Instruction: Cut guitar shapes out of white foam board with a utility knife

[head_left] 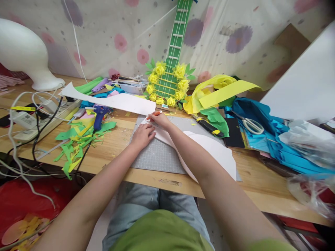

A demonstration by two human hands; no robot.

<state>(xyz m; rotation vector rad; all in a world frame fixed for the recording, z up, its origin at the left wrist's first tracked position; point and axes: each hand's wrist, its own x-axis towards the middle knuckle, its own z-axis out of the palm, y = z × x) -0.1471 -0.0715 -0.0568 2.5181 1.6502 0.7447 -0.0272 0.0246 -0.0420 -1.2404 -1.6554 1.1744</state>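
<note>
My right hand (162,121) grips an orange pen (157,113), its tip end down near the narrow end of a white board cut-out (214,150). Pressed on that same end, my left hand (143,135) lies with its fingers stretched out and holds nothing. The cut-out has a curved outline, widens towards the lower right and is partly covered by my right forearm. Beneath it lies a grey cutting mat (159,160). Another long white cut-out strip (117,103) rests just beyond my hands.
A green paper guitar (170,80) with yellow flowers stands at the back. To the left are a blue glue gun (99,116), green and yellow scraps (69,150), a power strip (49,122) and a white foam head (23,52). A utility knife (209,126) and scissors (252,126) lie right.
</note>
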